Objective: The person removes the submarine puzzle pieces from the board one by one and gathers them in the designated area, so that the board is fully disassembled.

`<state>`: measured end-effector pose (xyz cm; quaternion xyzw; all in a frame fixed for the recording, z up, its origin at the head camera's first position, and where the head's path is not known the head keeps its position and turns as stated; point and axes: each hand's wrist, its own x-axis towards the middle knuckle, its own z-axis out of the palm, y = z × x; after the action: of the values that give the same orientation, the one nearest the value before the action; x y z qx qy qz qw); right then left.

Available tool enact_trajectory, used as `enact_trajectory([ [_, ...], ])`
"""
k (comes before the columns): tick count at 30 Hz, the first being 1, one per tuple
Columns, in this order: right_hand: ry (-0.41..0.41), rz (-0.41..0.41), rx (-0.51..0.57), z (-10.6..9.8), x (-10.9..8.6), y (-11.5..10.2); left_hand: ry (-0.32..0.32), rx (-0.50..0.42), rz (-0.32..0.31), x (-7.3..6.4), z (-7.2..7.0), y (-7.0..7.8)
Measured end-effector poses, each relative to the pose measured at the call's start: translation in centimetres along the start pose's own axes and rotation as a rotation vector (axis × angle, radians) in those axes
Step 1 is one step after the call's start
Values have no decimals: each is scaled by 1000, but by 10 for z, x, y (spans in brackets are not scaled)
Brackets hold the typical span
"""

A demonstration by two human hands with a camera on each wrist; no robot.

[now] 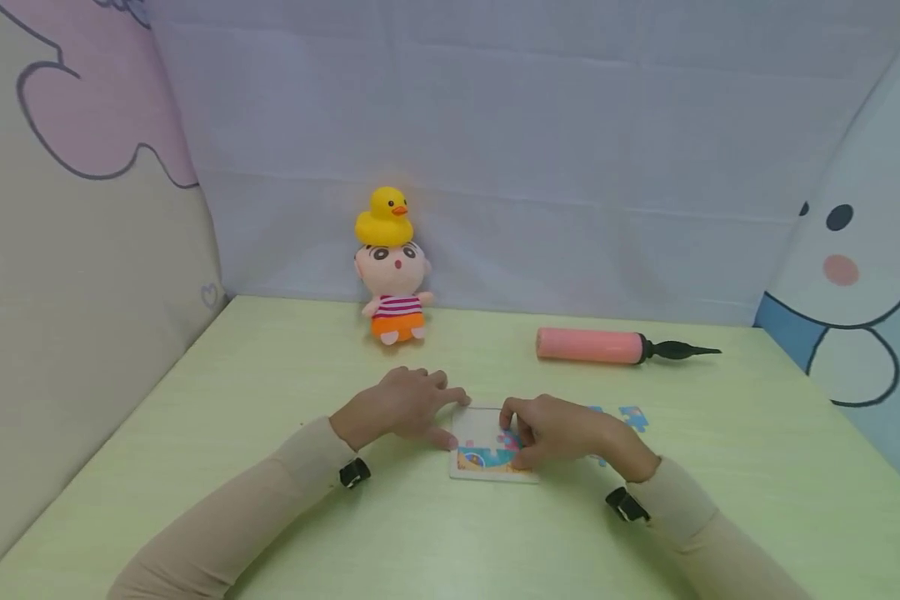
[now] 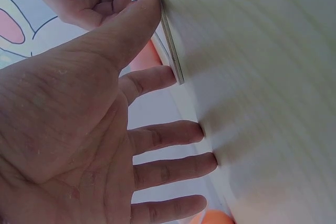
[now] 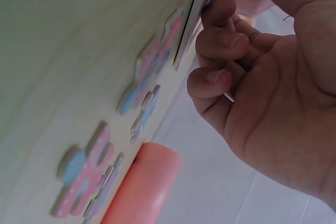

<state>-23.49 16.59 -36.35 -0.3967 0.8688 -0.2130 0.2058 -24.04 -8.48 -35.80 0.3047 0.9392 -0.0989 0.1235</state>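
Note:
A small jigsaw puzzle tray (image 1: 471, 423) lies flat on the table, its lower part filled with teal and orange pieces. My left hand (image 1: 405, 406) touches the tray's left side with thumb and index finger. In the left wrist view its other fingers (image 2: 168, 136) are straight and spread. Over the tray's right half, my right hand (image 1: 562, 429) holds a pink puzzle piece (image 1: 507, 439) between curled index finger and thumb; the hand hides part of it. Loose puzzle pieces (image 1: 633, 418) lie right of the tray, partly behind the right hand, and show in the right wrist view.
Behind the tray, a pink hand pump (image 1: 591, 346) with a black nozzle lies at the back right. A plush doll (image 1: 396, 292) sits at the back with a yellow rubber duck (image 1: 385, 221) on its head. A pale curtain (image 1: 495, 150) hangs behind the table (image 1: 270, 358).

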Motion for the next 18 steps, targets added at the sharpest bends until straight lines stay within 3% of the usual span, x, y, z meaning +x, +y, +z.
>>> enact_trajectory([
  [18, 33, 68, -21, 1, 1, -5, 4, -6, 4, 0, 0, 0],
])
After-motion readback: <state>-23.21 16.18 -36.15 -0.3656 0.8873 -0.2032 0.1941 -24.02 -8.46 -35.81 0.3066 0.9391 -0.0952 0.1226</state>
